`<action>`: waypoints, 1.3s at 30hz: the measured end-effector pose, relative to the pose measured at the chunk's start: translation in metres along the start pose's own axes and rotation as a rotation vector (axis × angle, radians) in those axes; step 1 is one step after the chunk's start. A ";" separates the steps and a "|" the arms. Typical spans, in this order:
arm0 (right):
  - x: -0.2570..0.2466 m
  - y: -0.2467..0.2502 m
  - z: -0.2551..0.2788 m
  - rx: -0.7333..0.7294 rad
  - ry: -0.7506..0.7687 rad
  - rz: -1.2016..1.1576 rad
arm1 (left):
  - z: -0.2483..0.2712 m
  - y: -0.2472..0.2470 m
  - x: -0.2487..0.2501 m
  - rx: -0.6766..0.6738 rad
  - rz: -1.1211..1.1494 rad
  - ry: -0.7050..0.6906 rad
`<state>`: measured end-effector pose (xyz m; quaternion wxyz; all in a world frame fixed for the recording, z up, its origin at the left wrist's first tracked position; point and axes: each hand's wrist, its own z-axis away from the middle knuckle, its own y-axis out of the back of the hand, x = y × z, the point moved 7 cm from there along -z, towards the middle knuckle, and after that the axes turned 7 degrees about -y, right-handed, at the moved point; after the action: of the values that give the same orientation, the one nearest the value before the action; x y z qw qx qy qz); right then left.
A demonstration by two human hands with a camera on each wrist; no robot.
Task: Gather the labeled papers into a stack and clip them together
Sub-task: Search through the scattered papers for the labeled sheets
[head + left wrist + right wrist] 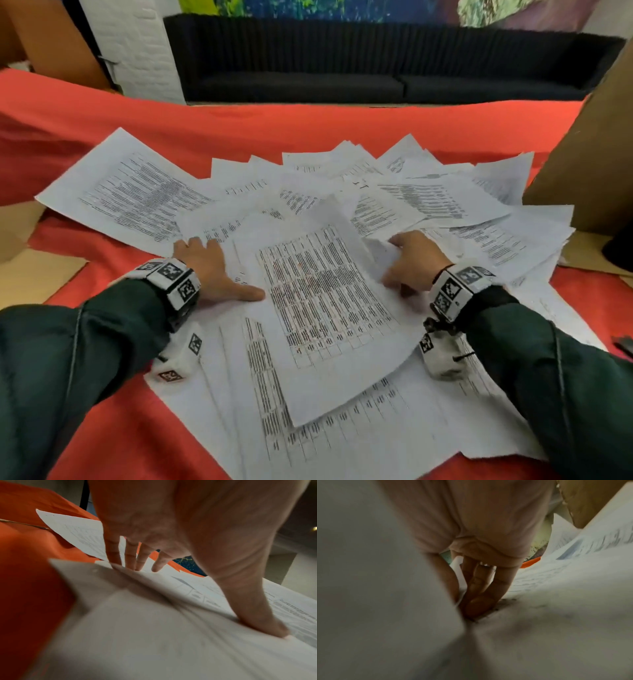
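Many printed white sheets [144, 195] lie fanned and overlapping on a red cloth [102, 428]. On top in the middle is a sheet with a dense printed table [325, 308], its right edge lifted. My left hand [222, 270] lies flat on the papers to its left, with the fingers [130, 555] spread and the thumb [254, 608] pressing down. My right hand [400, 263] pinches the table sheet's raised right edge. In the right wrist view the thumb [450, 582] and fingers [481, 588] close on that paper edge. I see no clip that I can name.
A tall cardboard box [582, 164] stands at the right, touching the paper pile. Bare cardboard [20, 246] shows at the left beside the cloth. A small dark object [623, 346] lies at the right edge. A black sofa [342, 61] lines the far wall.
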<state>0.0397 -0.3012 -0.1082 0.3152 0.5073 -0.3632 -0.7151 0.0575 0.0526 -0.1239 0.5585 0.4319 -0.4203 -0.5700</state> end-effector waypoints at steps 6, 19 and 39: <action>0.015 0.006 -0.006 -0.259 -0.034 0.015 | -0.026 0.024 0.019 -0.028 0.217 -0.071; -0.008 0.019 0.004 -0.085 0.012 -0.098 | 0.004 0.087 0.069 0.158 0.961 -0.450; 0.057 0.023 0.029 -0.143 -0.074 0.138 | 0.006 0.011 0.063 -0.171 0.142 -0.273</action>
<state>-0.0022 -0.3547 -0.1105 0.3855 0.4306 -0.3570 -0.7338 0.0548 -0.0103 -0.1137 0.5697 0.2707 -0.4716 -0.6163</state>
